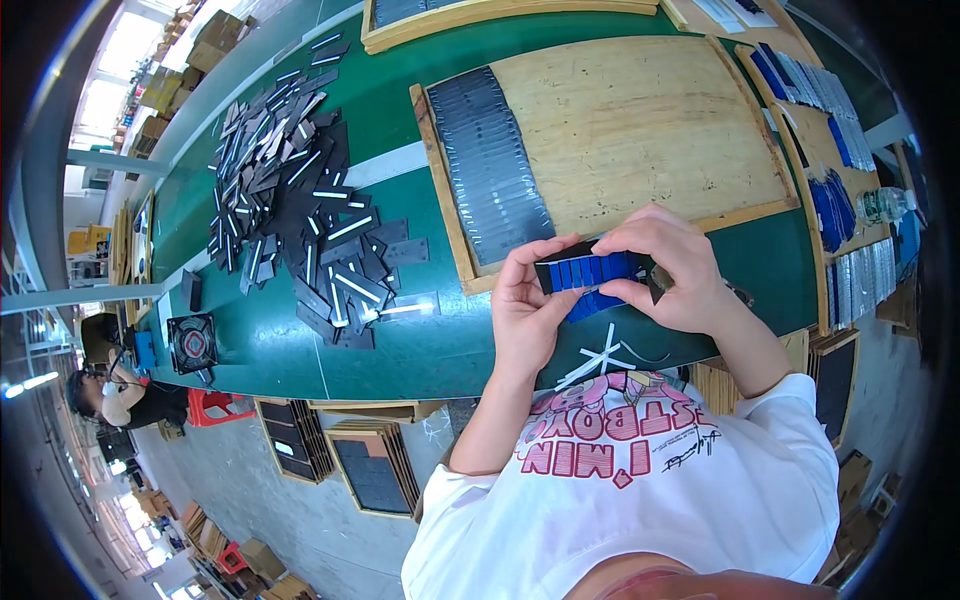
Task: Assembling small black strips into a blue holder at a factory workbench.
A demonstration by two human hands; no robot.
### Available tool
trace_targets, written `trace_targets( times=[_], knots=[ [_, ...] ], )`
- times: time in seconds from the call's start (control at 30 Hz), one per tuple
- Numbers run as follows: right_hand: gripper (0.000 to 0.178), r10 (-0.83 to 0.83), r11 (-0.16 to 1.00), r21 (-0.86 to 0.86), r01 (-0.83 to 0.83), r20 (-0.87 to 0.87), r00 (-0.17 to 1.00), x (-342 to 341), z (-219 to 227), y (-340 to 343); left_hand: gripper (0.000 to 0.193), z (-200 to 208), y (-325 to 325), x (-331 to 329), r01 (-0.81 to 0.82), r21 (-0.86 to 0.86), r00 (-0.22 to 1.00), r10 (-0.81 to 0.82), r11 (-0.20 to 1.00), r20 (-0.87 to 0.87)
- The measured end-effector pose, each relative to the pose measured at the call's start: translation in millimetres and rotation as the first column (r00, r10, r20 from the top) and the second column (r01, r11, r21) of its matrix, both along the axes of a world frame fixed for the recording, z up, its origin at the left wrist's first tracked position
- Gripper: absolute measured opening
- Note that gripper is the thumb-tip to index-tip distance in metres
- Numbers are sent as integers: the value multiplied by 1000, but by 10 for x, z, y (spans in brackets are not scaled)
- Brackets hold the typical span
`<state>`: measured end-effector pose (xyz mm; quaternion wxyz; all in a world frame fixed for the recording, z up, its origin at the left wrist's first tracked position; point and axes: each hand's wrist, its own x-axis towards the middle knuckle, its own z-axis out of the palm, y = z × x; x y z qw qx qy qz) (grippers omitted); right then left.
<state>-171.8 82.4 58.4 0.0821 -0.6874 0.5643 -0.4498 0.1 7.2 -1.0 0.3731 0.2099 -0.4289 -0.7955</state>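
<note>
Above the table's near edge, both hands hold a small black flat piece with a row of blue segments [590, 270]. My left hand [527, 305] grips its left end between thumb and fingers. My right hand [680, 270] pinches the other end, its thumb and fingertips pressed on the blue part. Some more blue material [592, 306] shows just below the thumbs; whether it joins the held piece I cannot tell. Thin white strips [603, 362] lie crossed on the green table [440, 345] close to my shirt.
Beyond my hands sits a wooden tray [640, 120] with dark flat pieces [490, 165] lined up along its left side. To the left spreads a heap of black pieces with white strips [290, 190], near a small fan [192, 343]. At right, a board holds blue and silvery pieces [830, 210] beside a bottle [885, 205].
</note>
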Motion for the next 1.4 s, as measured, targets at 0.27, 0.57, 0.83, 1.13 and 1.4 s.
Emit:
trace_targets(
  times=[0.27,0.57,0.83,1.13,1.4],
  knots=[
    [47,23,1000,-3,-23,24,999,5,29,-28,45,14,13,7,10,7,999,-9,1000,-42],
    [42,32,999,-4,-32,52,998,-30,4,-49,46,33,5,-12,48,155,997,-37,987,-67],
    [37,-258,966,2,258,21,966,-479,117,373,49,-13,17,-2,-46,159,998,51,986,-26],
    [43,-876,468,-22,883,120,467,-2202,-69,1926,47,12,74,-8,-47,131,999,50,990,-19],
    [46,-959,217,-53,975,-197,203,-2850,-321,2330,45,-6,61,17,-75,98,997,73,992,19]
  ],
)
